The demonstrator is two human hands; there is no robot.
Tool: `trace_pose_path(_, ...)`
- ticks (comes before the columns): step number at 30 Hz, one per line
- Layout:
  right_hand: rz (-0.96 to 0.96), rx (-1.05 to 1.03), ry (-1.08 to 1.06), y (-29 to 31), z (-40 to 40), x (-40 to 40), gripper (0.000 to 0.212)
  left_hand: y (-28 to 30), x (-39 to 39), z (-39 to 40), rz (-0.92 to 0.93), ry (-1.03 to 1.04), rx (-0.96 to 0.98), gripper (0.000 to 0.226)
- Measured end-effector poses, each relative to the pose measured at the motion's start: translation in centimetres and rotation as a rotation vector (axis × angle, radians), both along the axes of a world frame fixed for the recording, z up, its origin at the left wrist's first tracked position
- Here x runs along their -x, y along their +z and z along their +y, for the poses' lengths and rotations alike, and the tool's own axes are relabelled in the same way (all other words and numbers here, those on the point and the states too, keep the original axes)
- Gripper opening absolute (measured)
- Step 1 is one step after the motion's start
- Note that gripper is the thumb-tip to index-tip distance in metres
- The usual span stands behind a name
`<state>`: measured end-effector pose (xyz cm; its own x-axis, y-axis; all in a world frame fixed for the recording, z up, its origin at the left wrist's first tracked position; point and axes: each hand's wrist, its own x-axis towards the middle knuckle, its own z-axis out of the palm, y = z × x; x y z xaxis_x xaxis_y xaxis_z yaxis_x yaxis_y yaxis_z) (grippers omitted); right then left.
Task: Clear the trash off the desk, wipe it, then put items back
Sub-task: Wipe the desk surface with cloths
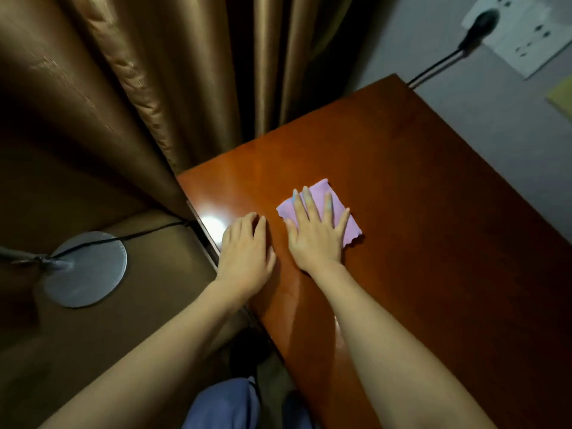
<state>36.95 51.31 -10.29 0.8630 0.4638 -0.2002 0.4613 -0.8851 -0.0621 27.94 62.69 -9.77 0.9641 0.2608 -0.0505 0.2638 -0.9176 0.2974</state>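
Observation:
A reddish-brown wooden desk (418, 196) fills the right half of the view. A small pink cloth (322, 193) lies flat on it near the left end. My right hand (315, 233) presses on the cloth with fingers spread and straight. My left hand (247, 252) rests on the bare desk top close to its left edge, fingers slightly bent, holding nothing. The two hands lie side by side, a small gap apart.
Brown curtains (154, 88) hang behind the desk's left end. A round grey lamp base (86, 270) with a black cord stands on a brown surface to the left. A wall socket with a black plug (483, 23) is at upper right.

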Motion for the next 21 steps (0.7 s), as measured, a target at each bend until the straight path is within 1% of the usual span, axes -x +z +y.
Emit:
trace_pose_path(6, -0.011, -0.013, -0.084, -0.1, -10.1, 4.8, 0.062, -0.1, 4.4, -9.4, 0.001, -0.053, -0.002, 0.055)
trace_pose_path(11, -0.015, -0.004, -0.163, -0.4, -20.0, 10.3, 0.062, -0.1, 8.4, -18.2, 0.004, -0.119, -0.024, 0.054)
trace_pose_path(16, -0.020, -0.010, -0.269, -0.4, -29.8, 15.8, 0.069, -0.4, 12.7, -26.9, 0.039, -0.216, -0.077, 0.055)
trace_pose_path(21, -0.030, -0.009, -0.387, -0.5, -39.4, 21.4, 0.060, -0.2, 16.7, -35.0, 0.026, -0.335, -0.120, 0.058)
